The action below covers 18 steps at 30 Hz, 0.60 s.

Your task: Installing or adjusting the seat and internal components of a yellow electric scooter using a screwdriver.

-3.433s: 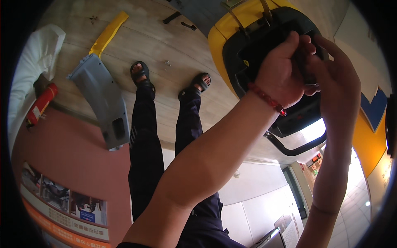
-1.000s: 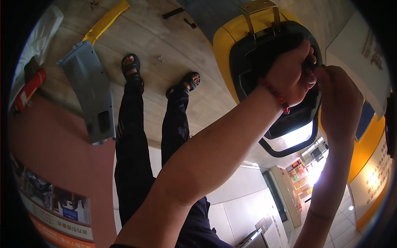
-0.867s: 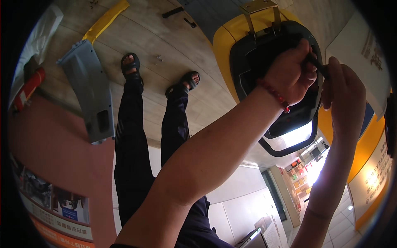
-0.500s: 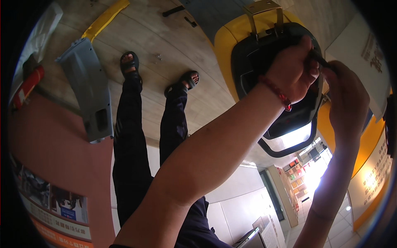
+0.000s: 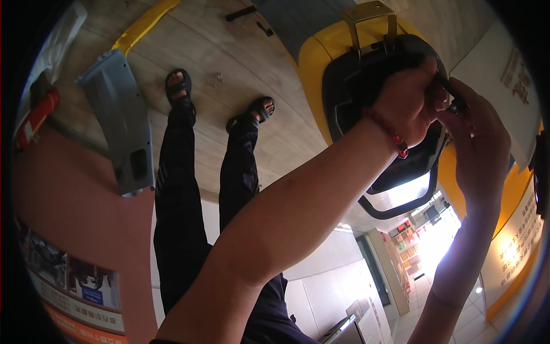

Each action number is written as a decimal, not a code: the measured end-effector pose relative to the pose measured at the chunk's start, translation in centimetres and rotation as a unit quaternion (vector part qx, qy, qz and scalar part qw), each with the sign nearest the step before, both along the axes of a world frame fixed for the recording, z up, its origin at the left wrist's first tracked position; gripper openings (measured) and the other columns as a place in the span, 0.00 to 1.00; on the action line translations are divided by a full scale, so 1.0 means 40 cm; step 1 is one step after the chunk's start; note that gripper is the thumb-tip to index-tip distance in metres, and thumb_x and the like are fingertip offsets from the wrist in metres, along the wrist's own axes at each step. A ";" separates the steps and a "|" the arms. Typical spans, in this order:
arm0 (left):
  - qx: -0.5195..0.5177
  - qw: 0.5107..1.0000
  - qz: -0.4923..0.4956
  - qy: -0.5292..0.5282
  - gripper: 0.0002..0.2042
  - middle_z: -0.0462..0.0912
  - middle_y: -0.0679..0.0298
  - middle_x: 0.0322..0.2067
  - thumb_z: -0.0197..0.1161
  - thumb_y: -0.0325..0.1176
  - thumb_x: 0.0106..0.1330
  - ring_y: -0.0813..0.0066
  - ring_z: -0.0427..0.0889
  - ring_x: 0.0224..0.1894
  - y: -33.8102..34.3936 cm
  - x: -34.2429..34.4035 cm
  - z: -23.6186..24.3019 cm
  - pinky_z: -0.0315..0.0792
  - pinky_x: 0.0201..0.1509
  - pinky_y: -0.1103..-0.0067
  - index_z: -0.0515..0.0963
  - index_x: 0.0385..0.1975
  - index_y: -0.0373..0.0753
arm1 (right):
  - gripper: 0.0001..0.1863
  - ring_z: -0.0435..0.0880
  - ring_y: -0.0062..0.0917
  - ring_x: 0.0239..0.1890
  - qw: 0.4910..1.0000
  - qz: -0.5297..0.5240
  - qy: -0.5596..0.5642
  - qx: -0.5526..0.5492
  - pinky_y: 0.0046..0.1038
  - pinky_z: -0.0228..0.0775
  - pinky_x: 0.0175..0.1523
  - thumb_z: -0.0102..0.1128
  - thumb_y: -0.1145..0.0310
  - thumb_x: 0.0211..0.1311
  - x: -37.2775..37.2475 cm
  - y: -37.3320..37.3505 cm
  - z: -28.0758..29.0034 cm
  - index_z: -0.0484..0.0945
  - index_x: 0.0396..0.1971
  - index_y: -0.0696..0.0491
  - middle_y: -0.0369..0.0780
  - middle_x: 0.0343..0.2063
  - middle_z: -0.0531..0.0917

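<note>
My left hand [image 5: 407,100], with a red beaded bracelet [image 5: 391,133] at its wrist, reaches over the black shell [image 5: 344,86] of a large yellow-bodied object [image 5: 312,49]. Its fingers are curled in at the shell's right side; what they grip is hidden. Just to the right, my right hand [image 5: 481,135] is closed, thumb against fingers, on a short dark rod-like piece [image 5: 456,103] whose kind I cannot make out. That piece lies between both hands. A bent metal bracket [image 5: 369,10] stands up at the shell's far edge.
On the wooden floor lie a grey plastic panel [image 5: 117,109], a yellow strip [image 5: 146,24] and a black bar [image 5: 240,13]. My sandalled feet [image 5: 179,83] stand beside the panel. A red-and-white piece [image 5: 40,117] rests at far left, a white box [image 5: 487,86] at right.
My right hand has turned slightly, and the dark piece in its fingers now points more steeply downward. My left hand stays at nearly the same spot.
</note>
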<state>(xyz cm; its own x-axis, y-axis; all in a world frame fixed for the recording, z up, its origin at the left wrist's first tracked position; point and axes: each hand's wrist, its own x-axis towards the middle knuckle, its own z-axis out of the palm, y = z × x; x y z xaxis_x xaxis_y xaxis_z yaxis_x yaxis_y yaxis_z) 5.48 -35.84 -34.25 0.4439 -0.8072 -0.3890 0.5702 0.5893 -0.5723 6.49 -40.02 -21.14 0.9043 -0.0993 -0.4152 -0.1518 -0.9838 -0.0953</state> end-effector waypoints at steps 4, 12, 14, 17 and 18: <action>-0.036 0.999 0.001 -0.004 0.10 0.74 0.66 0.22 0.49 0.37 0.68 0.78 0.72 0.21 0.006 -0.015 -0.002 0.68 0.27 0.83 0.71 0.29 0.39 | 0.11 0.82 0.25 0.30 0.990 -0.074 0.090 -0.082 0.24 0.72 0.36 0.57 0.69 0.58 0.006 -0.018 -0.010 0.77 0.39 0.56 0.40 0.26 0.80; 0.028 0.999 -0.021 0.013 0.09 0.76 0.65 0.24 0.51 0.37 0.67 0.79 0.72 0.22 -0.015 -0.013 0.007 0.68 0.26 0.83 0.71 0.29 0.39 | 0.11 0.82 0.21 0.26 0.997 -0.020 -0.063 -0.031 0.21 0.71 0.32 0.54 0.66 0.61 -0.023 -0.025 -0.009 0.78 0.40 0.53 0.37 0.20 0.79; 0.018 1.000 -0.015 0.007 0.09 0.75 0.65 0.24 0.51 0.37 0.67 0.79 0.72 0.22 -0.011 -0.008 0.002 0.68 0.26 0.83 0.70 0.29 0.39 | 0.11 0.81 0.20 0.25 0.995 0.033 -0.052 -0.076 0.20 0.70 0.31 0.53 0.64 0.62 -0.019 -0.036 -0.001 0.78 0.40 0.52 0.37 0.19 0.79; 0.001 1.000 -0.007 0.014 0.10 0.75 0.66 0.23 0.51 0.38 0.67 0.79 0.72 0.22 -0.007 0.001 -0.001 0.68 0.26 0.83 0.70 0.29 0.39 | 0.12 0.79 0.18 0.24 0.997 -0.071 -0.005 -0.036 0.19 0.68 0.29 0.55 0.64 0.60 -0.010 -0.045 -0.005 0.77 0.40 0.53 0.37 0.19 0.78; -0.005 1.000 -0.005 0.027 0.10 0.75 0.66 0.23 0.51 0.38 0.67 0.79 0.72 0.22 -0.006 0.005 0.000 0.67 0.26 0.83 0.70 0.28 0.39 | 0.12 0.78 0.17 0.22 0.996 -0.041 -0.030 -0.067 0.19 0.67 0.28 0.55 0.64 0.60 -0.002 -0.053 -0.015 0.77 0.40 0.53 0.37 0.18 0.78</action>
